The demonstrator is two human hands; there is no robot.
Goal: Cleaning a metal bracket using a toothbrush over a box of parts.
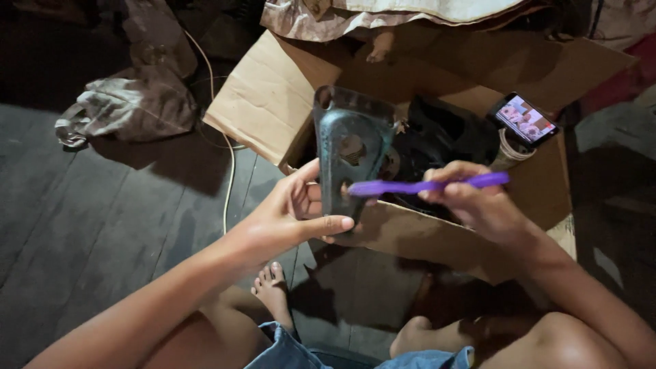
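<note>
**Sole held up, brush across it**

Head view: I see my left hand [294,212] grasping a dark shoe sole [352,147] by its lower end, upright at centre frame, so its face turns toward me. My right hand [471,198], at 3 o'clock of it, pinches a purple toothbrush [427,185], bristle end touching the sole. Behind, at 12 o'clock, an open cardboard box [266,96] carries a lit phone [525,118] at its 2 o'clock edge.

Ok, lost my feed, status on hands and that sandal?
Left hand grips dark sandal upright. Right hand holds purple toothbrush against it. Nothing obstructing.
</note>
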